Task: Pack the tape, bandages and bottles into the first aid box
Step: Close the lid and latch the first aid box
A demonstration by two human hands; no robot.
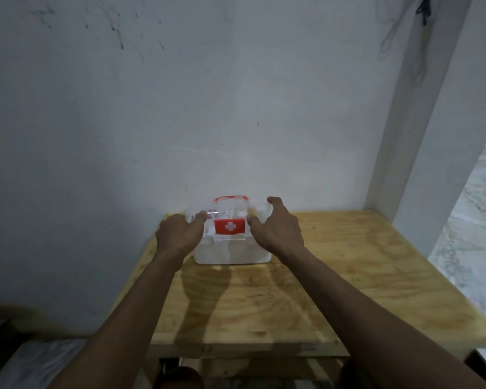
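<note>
First aid box stood at 12 o'clock on the wooden table, against the wall.
Its clear lid looked shut; contents were blurred. No loose supplies lay outside, so packing seemed finished. Left hand and right hand rested on the lid with loosely spread fingers.

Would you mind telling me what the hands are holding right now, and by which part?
Both hands are on the first aid box: the left hand at its left top edge, the right hand at its right top edge. Blur hides whether either actually grips.
</note>
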